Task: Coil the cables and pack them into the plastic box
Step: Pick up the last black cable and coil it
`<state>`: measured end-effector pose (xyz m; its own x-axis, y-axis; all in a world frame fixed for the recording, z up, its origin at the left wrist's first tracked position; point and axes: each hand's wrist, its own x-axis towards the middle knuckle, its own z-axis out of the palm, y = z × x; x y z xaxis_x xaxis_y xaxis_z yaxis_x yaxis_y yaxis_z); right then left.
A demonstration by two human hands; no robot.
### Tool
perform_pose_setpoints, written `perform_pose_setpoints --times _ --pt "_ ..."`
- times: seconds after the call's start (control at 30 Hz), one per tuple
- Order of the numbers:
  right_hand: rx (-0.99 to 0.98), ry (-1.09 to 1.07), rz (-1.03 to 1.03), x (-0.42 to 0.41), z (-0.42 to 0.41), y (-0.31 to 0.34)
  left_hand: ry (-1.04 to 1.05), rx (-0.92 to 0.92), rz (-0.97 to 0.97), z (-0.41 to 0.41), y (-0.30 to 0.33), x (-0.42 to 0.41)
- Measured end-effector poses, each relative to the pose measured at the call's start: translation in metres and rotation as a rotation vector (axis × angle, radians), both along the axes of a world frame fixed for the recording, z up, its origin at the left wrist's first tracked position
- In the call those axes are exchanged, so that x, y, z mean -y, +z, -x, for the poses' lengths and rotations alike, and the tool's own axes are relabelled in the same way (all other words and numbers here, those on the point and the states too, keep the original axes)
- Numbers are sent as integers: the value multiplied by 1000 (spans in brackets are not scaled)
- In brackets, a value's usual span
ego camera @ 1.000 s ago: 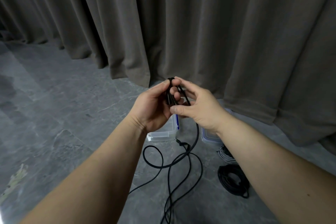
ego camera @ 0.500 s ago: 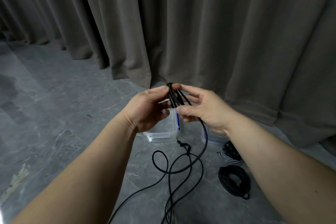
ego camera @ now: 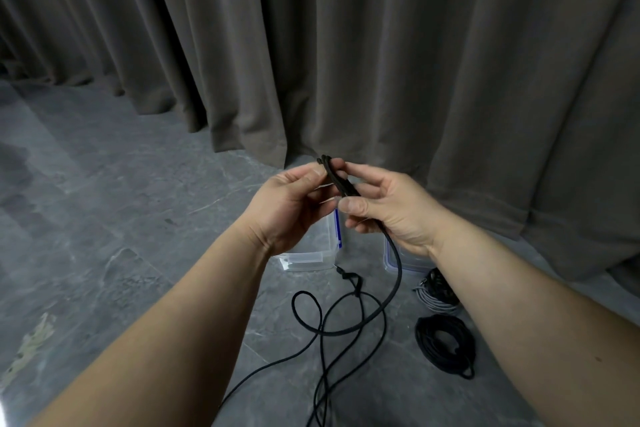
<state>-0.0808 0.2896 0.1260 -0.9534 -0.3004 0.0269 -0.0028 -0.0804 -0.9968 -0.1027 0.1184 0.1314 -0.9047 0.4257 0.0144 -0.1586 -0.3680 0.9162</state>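
Observation:
Both hands hold a black cable (ego camera: 394, 274) in front of me, above the floor. My left hand (ego camera: 291, 208) pinches a few folded loops of it at their top end. My right hand (ego camera: 384, 208) pinches the same bundle just below, with thumb and fingers around it. The rest of the cable hangs from my right hand and trails in loose loops on the floor. A clear plastic box (ego camera: 311, 253) sits on the floor under my left hand, partly hidden by it.
A clear lid with a blue rim (ego camera: 408, 262) lies right of the box. A coiled black cable (ego camera: 445, 345) and a grey and black cable bundle (ego camera: 436, 291) lie on the grey stone floor at right. A brown curtain (ego camera: 346, 45) hangs behind.
Both hands have shifted slightly right with the folded cable bundle. The hanging loop below my right hand has swung and the loose loops on the floor have moved a little.

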Motion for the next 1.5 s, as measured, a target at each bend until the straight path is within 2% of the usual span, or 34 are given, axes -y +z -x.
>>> perform_pose_setpoints --times 0.1,0.2,0.43,0.53,0.67,0.87,1.2,1.4,1.5 --pt "-75 -98 -27 3 2 -3 -26 32 -55 -3 4 -4" --pt "-127 -148 -94 3 2 -5 -27 36 -32 -5 5 -6" --pt "-287 -229 -171 10 6 -8 75 -168 34 -5 5 -16" --pt "-287 -212 -225 8 6 -2 105 -259 81 -4 5 -16" --pt "-302 -366 -113 6 6 10 111 -293 91 -4 9 -13" --pt "-373 -550 -83 4 9 14 70 -264 97 -11 19 -23" --pt "-214 -543 -27 12 4 16 -28 -203 39 -19 28 -27" --pt "-310 -524 -163 14 4 18 -26 -125 -63 -19 32 -19" --pt "-292 -435 -171 22 3 26 -3 -109 -103 -19 45 -13"
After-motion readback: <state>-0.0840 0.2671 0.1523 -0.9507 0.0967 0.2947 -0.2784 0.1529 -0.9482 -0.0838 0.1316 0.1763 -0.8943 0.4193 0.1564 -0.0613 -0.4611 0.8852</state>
